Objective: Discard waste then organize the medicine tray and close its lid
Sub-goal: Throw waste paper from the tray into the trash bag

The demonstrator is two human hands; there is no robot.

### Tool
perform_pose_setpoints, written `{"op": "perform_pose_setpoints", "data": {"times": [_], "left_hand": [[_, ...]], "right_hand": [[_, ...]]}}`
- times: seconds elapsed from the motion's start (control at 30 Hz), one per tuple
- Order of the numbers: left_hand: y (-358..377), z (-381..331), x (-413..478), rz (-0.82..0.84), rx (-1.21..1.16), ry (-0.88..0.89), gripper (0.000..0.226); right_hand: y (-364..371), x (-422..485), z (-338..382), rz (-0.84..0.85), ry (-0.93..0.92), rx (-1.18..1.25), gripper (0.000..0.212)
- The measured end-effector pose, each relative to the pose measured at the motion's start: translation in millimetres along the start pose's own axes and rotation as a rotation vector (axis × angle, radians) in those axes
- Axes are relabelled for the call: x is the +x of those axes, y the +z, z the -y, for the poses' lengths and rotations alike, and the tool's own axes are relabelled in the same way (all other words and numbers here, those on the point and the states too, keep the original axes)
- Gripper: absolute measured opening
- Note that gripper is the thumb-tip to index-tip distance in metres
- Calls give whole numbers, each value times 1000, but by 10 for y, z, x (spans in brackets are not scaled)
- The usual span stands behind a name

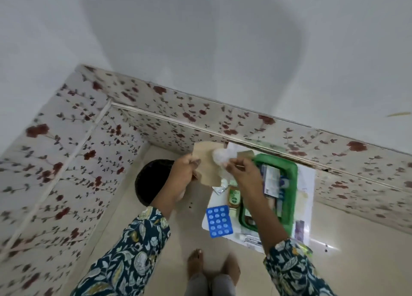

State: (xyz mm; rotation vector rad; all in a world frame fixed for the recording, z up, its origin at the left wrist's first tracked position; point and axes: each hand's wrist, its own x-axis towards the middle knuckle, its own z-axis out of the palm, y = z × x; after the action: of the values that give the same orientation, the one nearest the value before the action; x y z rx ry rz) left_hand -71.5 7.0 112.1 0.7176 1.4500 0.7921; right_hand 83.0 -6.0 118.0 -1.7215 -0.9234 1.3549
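Observation:
My left hand (184, 170) pinches a brown paper envelope (206, 164) held up over the floor. My right hand (243, 171) grips crumpled white waste (220, 156) against that envelope. Under my right forearm, a green medicine tray (289, 184) rests on the floor, filled with boxes and strips. To its left lie a blue blister pack (219, 221) and a small amber bottle with a green label (234, 197). Below my left hand stands a black waste bin (148, 180). I see no lid for the tray.
White papers (306, 180) lie under the tray, near the floral-papered wall (245, 122). A small torn white wrapper (220, 187) is beside the bottle. My bare feet (196, 262) stand on the cream floor tiles. A floral wall closes the left side.

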Motion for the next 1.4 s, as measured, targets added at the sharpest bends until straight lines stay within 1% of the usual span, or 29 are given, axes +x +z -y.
{"op": "perform_pose_setpoints", "data": {"times": [0.1, 0.17, 0.27, 0.33, 0.4, 0.47, 0.5, 0.63, 0.7, 0.77, 0.83, 0.93, 1.03, 1.1, 1.2, 1.33, 1.4], "left_hand": [[-392, 68, -58, 17, -198, -84, 25], [-650, 187, -28, -31, -251, -120, 23], [-1037, 411, 81, -153, -134, -167, 22], [-1323, 661, 272, -280, -7, -191, 23], [-1580, 918, 459, -394, 115, -180, 33], [-1827, 1190, 648, -452, 164, -170, 39], [-1944, 1316, 747, -468, 169, -176, 39], [-2284, 1826, 1102, -489, 102, -188, 34], [-2375, 2026, 1209, -485, 71, -207, 32], [-2427, 2172, 1277, -484, 69, -209, 31], [-2436, 2231, 1290, -486, 71, -203, 29], [-2400, 2180, 1236, -481, 43, -200, 26], [-2285, 1970, 1139, -451, 10, -180, 25], [-2161, 1776, 1039, -427, -15, -170, 25], [-1908, 1464, 833, -371, -19, -181, 23], [-1467, 1073, 480, -243, 28, -212, 26], [-1251, 1030, 338, -179, 91, -228, 23]], "right_hand": [[563, 0, -40, 105, 70, 48, 23], [918, 82, -107, 161, 150, 87, 33], [1461, 259, -344, 230, 230, 28, 48], [1835, 426, -608, 239, 248, -33, 47], [2161, 597, -891, 247, 277, -152, 52], [2464, 792, -1208, 283, 330, -267, 57], [2596, 892, -1354, 316, 359, -266, 56], [3009, 1210, -1913, 372, 480, -194, 40], [3178, 1337, -2129, 398, 543, -157, 40], [3287, 1453, -2275, 379, 638, -110, 42], [3314, 1512, -2343, 344, 699, -41, 39], [3252, 1462, -2273, 312, 672, -1, 32], [3050, 1274, -1963, 313, 630, 52, 30], [2873, 1162, -1702, 310, 612, 39, 28], [2474, 929, -1348, 307, 576, 45, 25], [1790, 487, -955, 170, 462, 55, 30], [1478, 300, -840, 112, 437, 90, 25]]}}
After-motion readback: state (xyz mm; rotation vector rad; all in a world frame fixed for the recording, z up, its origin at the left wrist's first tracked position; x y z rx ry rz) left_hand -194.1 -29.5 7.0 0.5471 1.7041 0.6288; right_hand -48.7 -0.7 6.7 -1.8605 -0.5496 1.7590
